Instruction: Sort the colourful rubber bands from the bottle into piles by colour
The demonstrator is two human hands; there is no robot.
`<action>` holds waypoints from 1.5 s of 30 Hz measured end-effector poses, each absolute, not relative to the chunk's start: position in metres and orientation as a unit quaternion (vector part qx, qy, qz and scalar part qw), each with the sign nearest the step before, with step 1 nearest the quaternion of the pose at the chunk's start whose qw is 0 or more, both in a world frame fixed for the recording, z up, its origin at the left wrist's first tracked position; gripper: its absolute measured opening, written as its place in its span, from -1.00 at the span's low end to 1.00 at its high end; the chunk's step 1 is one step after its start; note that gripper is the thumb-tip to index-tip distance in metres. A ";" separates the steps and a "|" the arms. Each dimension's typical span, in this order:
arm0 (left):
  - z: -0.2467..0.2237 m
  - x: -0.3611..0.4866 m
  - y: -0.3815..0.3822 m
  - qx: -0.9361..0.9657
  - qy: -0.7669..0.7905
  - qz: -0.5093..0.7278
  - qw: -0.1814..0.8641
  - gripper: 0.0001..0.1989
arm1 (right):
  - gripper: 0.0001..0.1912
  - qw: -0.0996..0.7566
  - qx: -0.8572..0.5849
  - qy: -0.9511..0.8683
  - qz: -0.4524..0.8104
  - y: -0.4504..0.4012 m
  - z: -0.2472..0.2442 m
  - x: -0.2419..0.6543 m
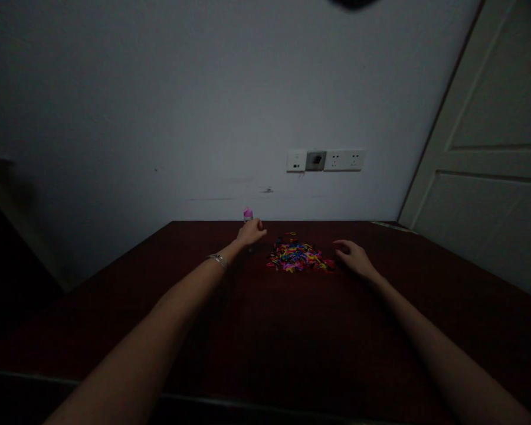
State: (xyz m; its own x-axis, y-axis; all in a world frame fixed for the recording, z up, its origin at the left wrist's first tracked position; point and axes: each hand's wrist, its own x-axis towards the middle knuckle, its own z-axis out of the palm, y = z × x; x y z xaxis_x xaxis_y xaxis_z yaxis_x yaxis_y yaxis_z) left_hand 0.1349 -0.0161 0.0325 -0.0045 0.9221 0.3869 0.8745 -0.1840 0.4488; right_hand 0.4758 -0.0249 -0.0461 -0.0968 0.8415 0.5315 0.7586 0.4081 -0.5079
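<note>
Colorful elastic bands (pixel 297 257), likely light, stretchy and best pinched by one loop, lie between an open right hand (pixel 355 258) and a curled left hand (pixel 249 232), its grip unclear.

"What's on the wall (pixel 181 118)?"

"Socket panel (pixel 344 160) between one and two o'clock, dark scuff (pixel 268 190) at twelve."

"And elsewhere?"

"Pale panelled door (pixel 491 159) toward three, dark red table (pixel 292 336) at six."

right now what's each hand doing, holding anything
Left hand: fingers curled near the pink-capped bottle; whether it holds anything can't be told.
Right hand: partly open beside the pile of colorful bands.
</note>
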 end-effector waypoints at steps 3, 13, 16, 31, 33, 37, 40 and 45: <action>0.020 0.111 -0.021 0.708 0.641 0.290 -0.058 -0.72 | -0.67 0.406 -0.554 -0.725 0.051 -0.022 -0.052 0.478; 0.001 0.074 0.018 0.603 0.715 0.354 0.013 -0.06 | -0.71 0.409 -0.563 -0.716 0.056 -0.022 -0.059 0.476; -0.004 0.074 0.031 0.602 0.692 0.389 0.085 0.02 | -0.71 0.404 -0.566 -0.717 0.051 -0.025 -0.059 0.474; -0.013 0.082 0.060 0.602 0.682 0.398 0.119 -0.48 | -0.66 0.399 -0.571 -0.715 0.065 -0.035 -0.057 0.470; -0.013 0.082 0.062 0.607 0.680 0.396 0.116 -0.59 | -0.66 0.398 -0.573 -0.714 0.066 -0.035 -0.057 0.470; -0.010 0.088 0.067 0.607 0.681 0.392 0.117 -0.65 | -0.65 0.402 -0.574 -0.710 0.075 -0.033 -0.059 0.470; -0.006 0.102 0.072 0.609 0.673 0.401 0.126 -0.65 | -0.65 0.404 -0.574 -0.708 0.080 -0.034 -0.058 0.469; -0.003 0.135 0.080 0.620 0.637 0.430 0.156 -0.61 | -0.67 0.404 -0.578 -0.704 0.083 -0.039 -0.055 0.466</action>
State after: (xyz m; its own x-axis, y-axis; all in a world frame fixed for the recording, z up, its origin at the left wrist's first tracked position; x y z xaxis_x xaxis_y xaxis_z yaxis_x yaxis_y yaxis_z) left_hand 0.1346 0.0795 -0.0034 -0.1811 0.9247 0.3348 0.6556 -0.1402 0.7420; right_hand 0.4665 -0.0390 -0.0548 -0.0051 0.8804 0.4741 0.7468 0.3187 -0.5837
